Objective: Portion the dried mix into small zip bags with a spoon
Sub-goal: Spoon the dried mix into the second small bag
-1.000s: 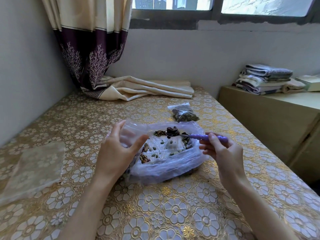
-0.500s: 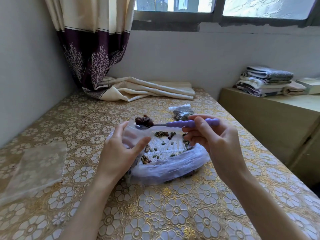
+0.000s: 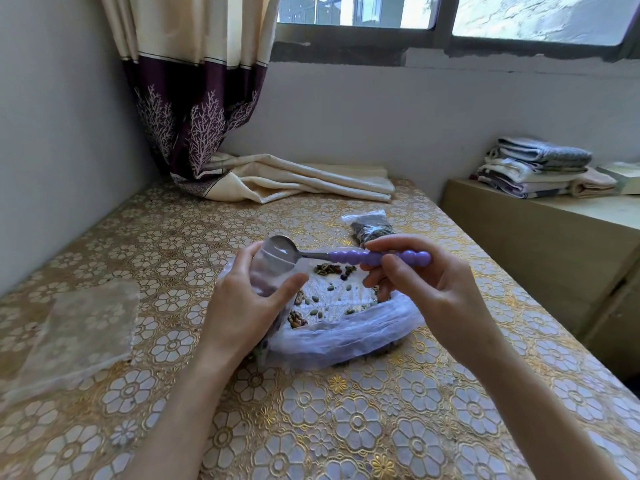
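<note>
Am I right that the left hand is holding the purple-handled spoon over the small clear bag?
Not quite: the head view shows the right hand holding the purple-handled spoon over the small clear bag, which the left hand grips.

Both bare forearms reach in from the near edge. The left hand (image 3: 247, 306) curls, thumb opposite fingers, in a grip. The right hand (image 3: 420, 287) pinches with thumb and bent fingers, wrist raised slightly.

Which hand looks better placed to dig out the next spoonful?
Probably the right hand: it already grips the purple-handled spoon directly above the big bag of dried mix. The left hand is holding the small zip bag.
</note>
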`<state>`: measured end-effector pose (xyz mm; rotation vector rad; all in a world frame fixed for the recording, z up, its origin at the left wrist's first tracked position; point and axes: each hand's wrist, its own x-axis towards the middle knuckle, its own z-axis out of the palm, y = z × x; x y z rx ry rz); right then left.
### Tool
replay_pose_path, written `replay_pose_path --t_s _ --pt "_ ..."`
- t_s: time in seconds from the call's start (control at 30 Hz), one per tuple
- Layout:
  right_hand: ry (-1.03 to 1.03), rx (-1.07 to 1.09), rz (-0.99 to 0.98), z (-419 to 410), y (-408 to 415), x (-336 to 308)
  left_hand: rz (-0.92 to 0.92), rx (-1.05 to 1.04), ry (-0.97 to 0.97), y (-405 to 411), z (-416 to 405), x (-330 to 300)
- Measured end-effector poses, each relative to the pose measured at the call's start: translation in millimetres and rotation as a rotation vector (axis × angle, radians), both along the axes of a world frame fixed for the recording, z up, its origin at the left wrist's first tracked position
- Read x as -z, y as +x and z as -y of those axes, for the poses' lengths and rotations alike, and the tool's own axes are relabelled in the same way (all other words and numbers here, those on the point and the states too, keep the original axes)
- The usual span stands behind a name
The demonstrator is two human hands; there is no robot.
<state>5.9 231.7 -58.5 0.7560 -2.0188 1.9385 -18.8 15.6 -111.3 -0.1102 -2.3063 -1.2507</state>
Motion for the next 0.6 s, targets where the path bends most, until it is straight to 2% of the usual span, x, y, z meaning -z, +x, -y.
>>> replay_pose_path --t_s 0.13,0.27,0.4,0.6 --pt "-0.144 0.021 0.07 -5 -6 3 0.003 -0.023 -0.028 0 0 0" --pt "-0.329 0.074 0.245 -23 -22 10 0.01 -0.017 -0.034 0 -1 -2" --pt "-0.295 0.211 0.399 -38 -46 18 0.01 -0.011 -0.04 1 -2 -3" --pt "-0.259 0.271 0.452 -45 -73 12 0.011 -0.004 -0.029 1 -3 -3"
